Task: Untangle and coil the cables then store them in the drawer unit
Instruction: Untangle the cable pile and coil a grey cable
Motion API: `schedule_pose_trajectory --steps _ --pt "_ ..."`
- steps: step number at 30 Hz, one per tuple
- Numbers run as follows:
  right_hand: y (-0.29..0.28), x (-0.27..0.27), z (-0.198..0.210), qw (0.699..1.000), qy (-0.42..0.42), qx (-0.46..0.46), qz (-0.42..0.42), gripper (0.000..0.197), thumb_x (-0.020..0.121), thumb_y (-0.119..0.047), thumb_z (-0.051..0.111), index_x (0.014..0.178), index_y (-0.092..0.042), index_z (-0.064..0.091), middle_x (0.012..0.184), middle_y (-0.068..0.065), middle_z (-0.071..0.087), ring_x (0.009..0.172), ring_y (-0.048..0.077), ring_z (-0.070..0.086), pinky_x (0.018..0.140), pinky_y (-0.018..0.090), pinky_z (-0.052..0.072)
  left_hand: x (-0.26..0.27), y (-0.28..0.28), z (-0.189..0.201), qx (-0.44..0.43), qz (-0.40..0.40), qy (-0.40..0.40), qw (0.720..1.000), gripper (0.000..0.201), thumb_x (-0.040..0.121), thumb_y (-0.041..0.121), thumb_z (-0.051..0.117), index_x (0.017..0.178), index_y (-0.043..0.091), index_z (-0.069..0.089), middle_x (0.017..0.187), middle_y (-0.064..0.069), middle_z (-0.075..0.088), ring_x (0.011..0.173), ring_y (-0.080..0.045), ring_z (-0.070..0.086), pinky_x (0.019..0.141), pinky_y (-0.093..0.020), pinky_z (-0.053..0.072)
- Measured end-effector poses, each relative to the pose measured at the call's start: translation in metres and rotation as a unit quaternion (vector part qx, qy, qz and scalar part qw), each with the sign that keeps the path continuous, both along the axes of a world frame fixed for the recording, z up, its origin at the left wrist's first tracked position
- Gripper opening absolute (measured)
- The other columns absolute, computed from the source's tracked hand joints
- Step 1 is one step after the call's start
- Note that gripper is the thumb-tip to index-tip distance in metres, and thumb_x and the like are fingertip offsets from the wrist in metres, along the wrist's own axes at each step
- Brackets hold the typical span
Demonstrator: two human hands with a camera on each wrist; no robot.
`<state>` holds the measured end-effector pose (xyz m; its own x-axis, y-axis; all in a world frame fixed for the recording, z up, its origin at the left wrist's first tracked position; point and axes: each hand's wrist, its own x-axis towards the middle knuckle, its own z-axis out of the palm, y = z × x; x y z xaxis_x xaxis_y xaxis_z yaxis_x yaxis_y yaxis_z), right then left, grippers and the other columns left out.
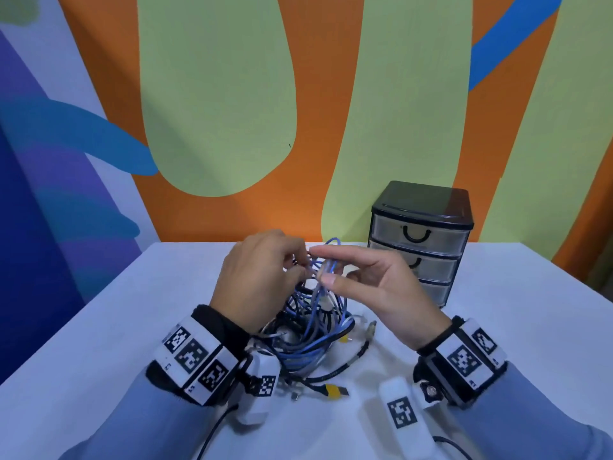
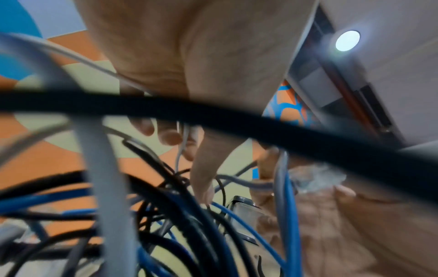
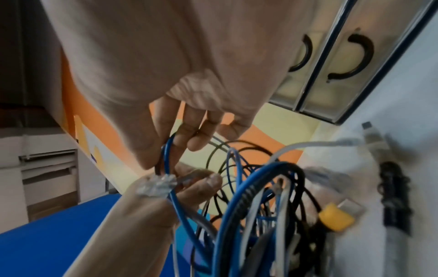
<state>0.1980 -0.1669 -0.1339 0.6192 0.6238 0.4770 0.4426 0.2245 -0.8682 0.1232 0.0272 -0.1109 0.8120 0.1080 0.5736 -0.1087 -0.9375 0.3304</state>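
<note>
Tangled heap of blue, black and grey cables [image 1: 308, 340] sits on the white counter [image 1: 99, 327], near its front middle, with some loops lifted up off the heap between both hands. Left hand [image 1: 255, 277] is raised over the heap, fingers curled in, pinching thin blue and grey strands at the top of the lifted loops. Right hand [image 1: 381, 287] is just beside it, palm turned inward, thumb and forefinger pinching a blue cable [image 3: 170, 159] close to its clear plastic plug end [image 3: 155, 186]; the other fingers [image 3: 196, 129] are spread loosely and hold nothing. The two hands nearly touch at the fingertips. A black cable with a yellow band near its metal plug [image 1: 331, 390] trails out of the heap toward the front edge of the counter, and a grey plug end [image 1: 371, 327] lies to the right of the heap. The small black-framed drawer unit with three translucent drawers and black handles [image 1: 421, 240] stands at the back right of the counter against the orange and green painted wall [image 1: 215, 94], all drawers closed, well apart from the heap. Left wrist view is mostly blurred cables close to the lens.
</note>
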Motion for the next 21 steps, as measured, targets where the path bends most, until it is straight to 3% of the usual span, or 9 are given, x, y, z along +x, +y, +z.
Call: schedule_pose_trajectory --steps 2,4,6,7,10,13,15,18,21 --pt "0.002 -0.008 0.000 0.999 0.020 0.021 0.030 0.035 0.092 -0.006 0.077 0.125 -0.016 0.076 0.117 0.020 0.074 0.103 0.052 0.063 0.092 0.070 0.049 -0.003 -0.011 0.000 0.054 -0.010 0.027 0.998 0.037 0.085 0.018 0.072 0.064 0.033 0.045 0.071 0.006 0.052 0.072 -0.030 0.055 0.058 -0.039 0.030" --pt "0.004 -0.012 0.001 0.998 0.040 0.039 0.041 0.034 0.091 0.000 0.075 0.124 -0.008 0.075 0.110 0.019 0.077 0.102 0.038 0.072 0.094 0.051 0.058 -0.004 -0.019 0.002 0.091 -0.018 0.016 0.996 0.046 0.084 0.016 0.066 0.065 0.033 0.028 0.064 0.007 0.039 0.065 -0.038 0.052 0.058 -0.036 0.025" --pt "0.004 -0.012 0.001 0.996 0.058 0.058 0.033 0.031 0.089 0.000 0.076 0.119 -0.008 0.077 0.100 0.010 0.079 0.092 0.022 0.073 0.086 0.030 0.058 -0.003 -0.018 0.003 0.059 0.018 0.022 0.998 0.041 0.085 0.018 0.068 0.064 0.030 0.035 0.059 0.006 0.040 0.066 -0.035 0.049 0.056 -0.038 0.022" --pt "0.004 -0.011 0.002 0.995 0.071 0.072 0.024 0.030 0.088 -0.002 0.077 0.116 -0.010 0.078 0.092 0.008 0.076 0.083 0.019 0.069 0.082 0.025 0.055 -0.001 -0.014 0.003 0.018 0.042 0.019 0.999 0.034 0.087 0.022 0.070 0.066 0.030 0.045 0.060 0.005 0.047 0.068 -0.030 0.050 0.056 -0.039 0.027" --pt "0.004 -0.005 0.002 0.989 0.103 0.101 -0.041 0.024 0.087 -0.014 0.080 0.112 -0.014 0.079 0.070 0.007 0.060 0.065 0.016 0.053 0.074 0.021 0.050 0.001 -0.002 0.000 -0.110 0.066 -0.037 0.991 0.017 0.092 0.031 0.075 0.081 0.028 0.062 0.065 0.005 0.063 0.067 -0.020 0.057 0.063 -0.043 0.048" --pt "0.004 0.004 -0.001 0.978 0.137 0.103 -0.118 0.024 0.094 -0.013 0.074 0.118 -0.018 0.076 0.058 0.004 0.052 0.055 0.015 0.046 0.069 0.022 0.045 0.003 0.008 -0.001 -0.238 0.030 -0.087 0.967 0.013 0.097 0.029 0.074 0.088 0.028 0.065 0.069 0.007 0.071 0.065 -0.012 0.063 0.071 -0.045 0.058" --pt "0.002 0.009 -0.001 0.970 0.173 0.100 -0.135 0.030 0.099 -0.016 0.068 0.128 -0.022 0.071 0.058 0.007 0.052 0.053 0.014 0.050 0.068 0.025 0.046 0.003 0.013 0.000 -0.323 -0.028 -0.102 0.941 0.011 0.101 0.024 0.071 0.093 0.024 0.064 0.074 0.001 0.077 0.074 -0.014 0.073 0.082 -0.049 0.061" --pt "-0.001 0.014 0.000 0.956 0.242 0.096 -0.136 0.028 0.106 -0.031 0.058 0.131 -0.022 0.067 0.064 0.010 0.059 0.058 0.019 0.058 0.070 0.032 0.051 0.000 0.012 0.006 -0.395 -0.098 -0.111 0.907 0.011 0.103 0.014 0.069 0.101 0.006 0.062 0.078 -0.010 0.078 0.081 -0.023 0.076 0.084 -0.034 0.059" --pt "-0.002 0.020 -0.005 0.945 0.272 0.075 -0.167 0.028 0.110 -0.029 0.051 0.122 -0.017 0.072 0.069 0.005 0.061 0.069 0.022 0.057 0.068 0.035 0.049 -0.002 0.008 0.010 -0.424 -0.136 -0.100 0.890 0.018 0.103 0.011 0.068 0.106 -0.005 0.059 0.083 -0.015 0.078 0.084 -0.025 0.076 0.084 -0.022 0.056"
